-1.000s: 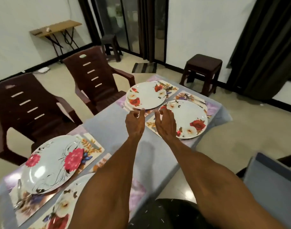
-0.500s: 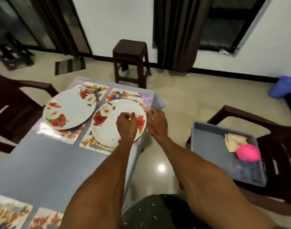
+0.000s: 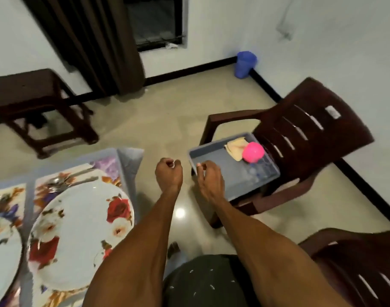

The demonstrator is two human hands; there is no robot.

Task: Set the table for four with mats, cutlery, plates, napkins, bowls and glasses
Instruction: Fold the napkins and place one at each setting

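A grey-blue tray point(image 3: 214, 161) rests on a dark brown chair point(image 3: 309, 134) to my right. In its far corner lie folded beige napkins point(image 3: 235, 147), a pink bowl point(image 3: 253, 152) and what look like clear glasses point(image 3: 261, 168). My right hand point(image 3: 208, 177) hovers at the tray's near left corner with curled fingers, holding nothing. My left hand point(image 3: 168, 173) is a loose fist over the floor, between table and tray. On the table at lower left a floral plate point(image 3: 78, 231) lies on a floral mat point(image 3: 43, 187), with cutlery point(image 3: 58, 180) beside it.
A second floral plate point(image 3: 1, 251) sits at the left edge. A dark stool point(image 3: 34, 100) stands beyond the table corner, near a dark curtain point(image 3: 89, 41). A blue bucket point(image 3: 245, 64) is in the far corner. Another brown chair point(image 3: 356, 267) is at lower right.
My view has swung right from the table to the chair with the tray. Both hands left the plate and moved right toward the tray.
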